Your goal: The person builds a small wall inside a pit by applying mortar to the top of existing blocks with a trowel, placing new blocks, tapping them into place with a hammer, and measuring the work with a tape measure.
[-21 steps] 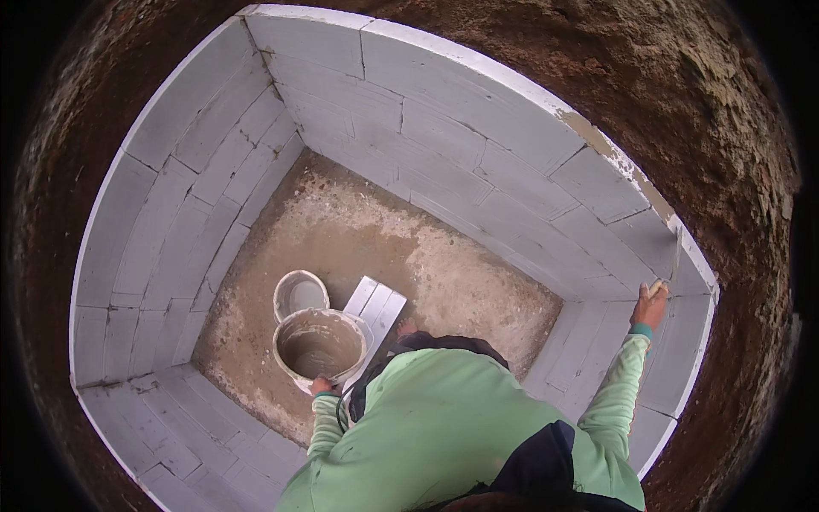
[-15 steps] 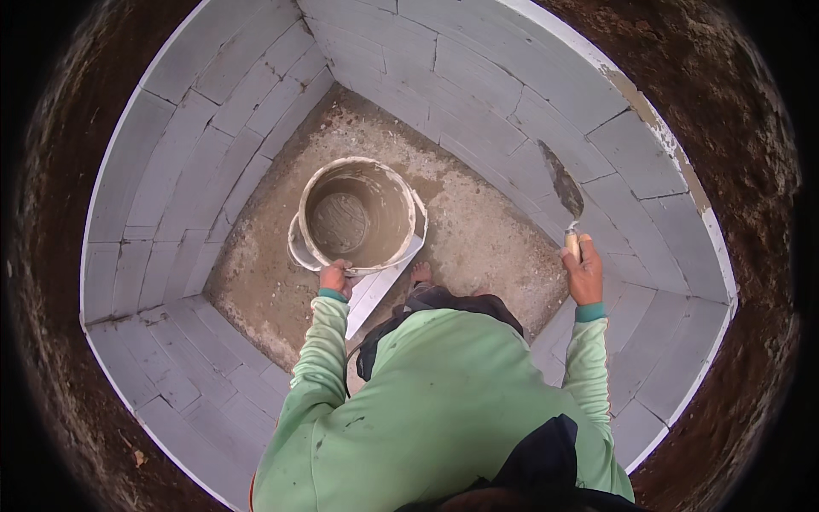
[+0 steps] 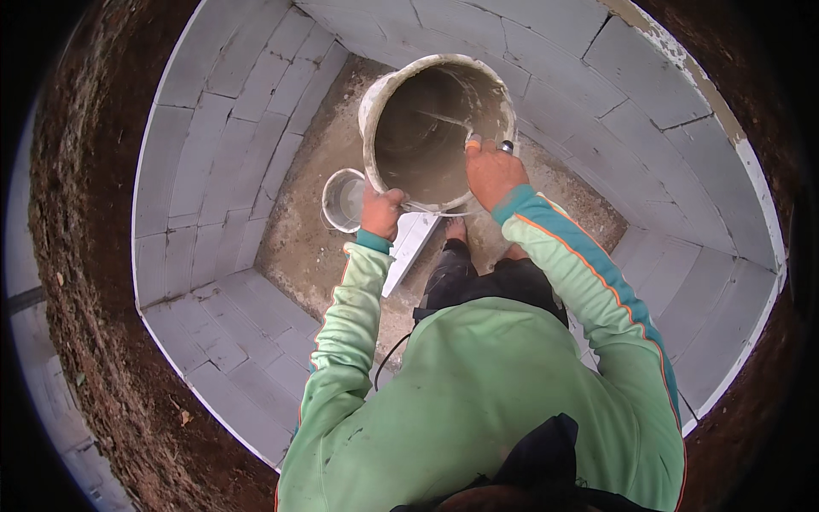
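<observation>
a large mortar-caked bucket (image 3: 437, 128) is held up in the air inside a square pit, its mouth tipped toward the camera and its inside smeared grey. the left hand (image 3: 381, 212) is closed on the bucket's lower rim. the right hand (image 3: 492, 171) is clamped over the rim on the other side, and holds a tool handle against it. below, on the concrete floor (image 3: 299, 247), stand a smaller bucket (image 3: 343, 200) and a pale block (image 3: 408, 247) just beside it. grey block walls (image 3: 222, 128) ring the pit, with brown earth (image 3: 85, 256) outside.
</observation>
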